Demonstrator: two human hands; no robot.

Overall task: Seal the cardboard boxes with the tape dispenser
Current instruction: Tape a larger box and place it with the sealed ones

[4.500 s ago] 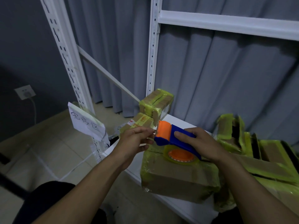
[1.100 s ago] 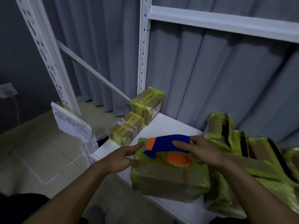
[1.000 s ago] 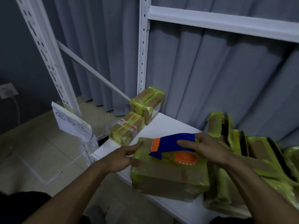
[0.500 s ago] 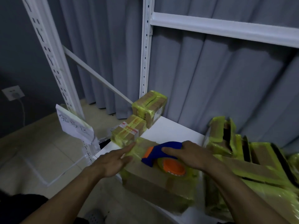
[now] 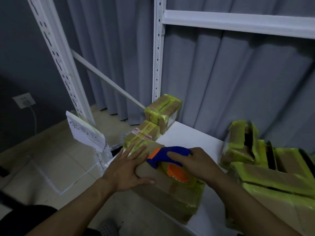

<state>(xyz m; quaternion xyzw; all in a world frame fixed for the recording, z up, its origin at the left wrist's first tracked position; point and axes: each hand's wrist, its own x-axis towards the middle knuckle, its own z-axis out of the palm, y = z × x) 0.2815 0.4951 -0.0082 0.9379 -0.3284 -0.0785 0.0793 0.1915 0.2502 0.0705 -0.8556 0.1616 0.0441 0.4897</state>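
Pressing the top of the box (image 5: 163, 189), the left grip (image 5: 126, 171) lies spread, fingers straight. At its 3 o'clock the right grip (image 5: 196, 165) curls round the dispenser (image 5: 170, 151), which sits on that box on the shelf (image 5: 192, 138), long axis 3 to 9 o'clock, orange nose toward 9. Beyond, at 12, the red-and-white label (image 5: 144, 135) on a small box (image 5: 150, 127) and, at 10, a handwritten sign (image 5: 85, 133) are unreadable.

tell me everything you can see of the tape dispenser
The tape dispenser looks plastic: a blue body with an orange front piece and an orange hub inside a roll of yellowish tape. It lies tilted on top of the cardboard box, front toward the left hand. The right hand grips it from above.
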